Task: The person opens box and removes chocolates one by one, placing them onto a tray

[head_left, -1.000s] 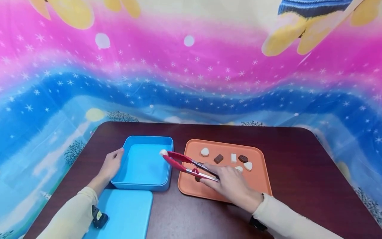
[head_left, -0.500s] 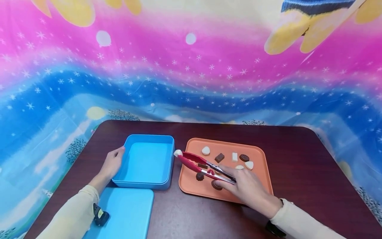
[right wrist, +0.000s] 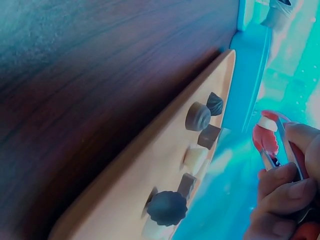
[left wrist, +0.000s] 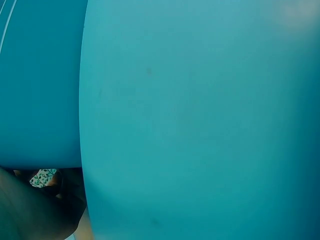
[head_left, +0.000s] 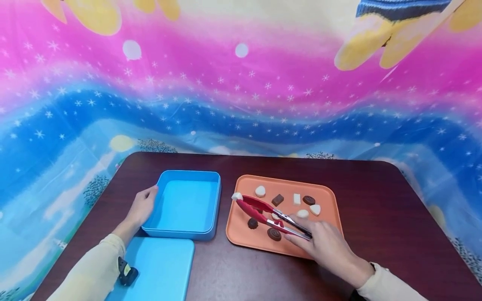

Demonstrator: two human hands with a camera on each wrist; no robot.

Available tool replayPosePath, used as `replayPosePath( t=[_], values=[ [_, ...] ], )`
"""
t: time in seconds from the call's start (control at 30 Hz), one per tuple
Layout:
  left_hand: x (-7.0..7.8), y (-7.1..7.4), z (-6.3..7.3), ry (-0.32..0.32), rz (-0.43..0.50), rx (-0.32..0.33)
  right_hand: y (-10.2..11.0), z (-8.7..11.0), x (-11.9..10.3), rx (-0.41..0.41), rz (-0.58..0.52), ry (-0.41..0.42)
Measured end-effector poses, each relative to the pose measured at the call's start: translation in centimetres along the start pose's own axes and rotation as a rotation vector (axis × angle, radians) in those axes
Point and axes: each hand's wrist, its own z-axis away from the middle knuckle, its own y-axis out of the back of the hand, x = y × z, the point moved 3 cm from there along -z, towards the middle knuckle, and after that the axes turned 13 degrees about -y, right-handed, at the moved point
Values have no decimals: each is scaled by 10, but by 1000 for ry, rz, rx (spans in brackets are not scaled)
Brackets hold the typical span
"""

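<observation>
My right hand (head_left: 326,243) grips red-tipped metal tongs (head_left: 250,212) above the left part of an orange tray (head_left: 326,202). A small white chocolate (head_left: 237,196) is pinched at the tongs' tips; it shows too between the red tips (right wrist: 267,123) in the right wrist view. On the tray lie several chocolates, among them a round brown swirl (head_left: 274,234), a dark ball (head_left: 252,223), a brown block (head_left: 278,200) and a white bar (head_left: 296,199). My left hand (head_left: 140,209) holds the left side of a blue box (head_left: 188,205), thumb at its rim; its other fingers are mostly hidden.
In front of the box lies a flat blue lid (head_left: 162,263), which fills much of the left wrist view. Both stand on a dark brown table (head_left: 226,267). A colourful printed cloth (head_left: 241,92) hangs behind and around it.
My right hand has drawn the tongs and the white chocolate from over the box's right edge rightward to over the tray. The left hand and the box stay in place.
</observation>
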Motion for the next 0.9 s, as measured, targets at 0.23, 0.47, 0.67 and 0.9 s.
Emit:
replayPosePath(
  t=[0.23,0.47,0.67,0.9],
  values=[
    [0,-1,-1,-5,8,5,7,-6,8,50,18,10],
    [-1,0,-3,2,11,2,15,-12,17,31,-3,-25],
    [-2,0,-3,8,14,0,23,-11,31,-6,-7,-91],
    [-1,1,-3,12,22,-6,32,-6,55,-13,-23,-143]
  ],
)
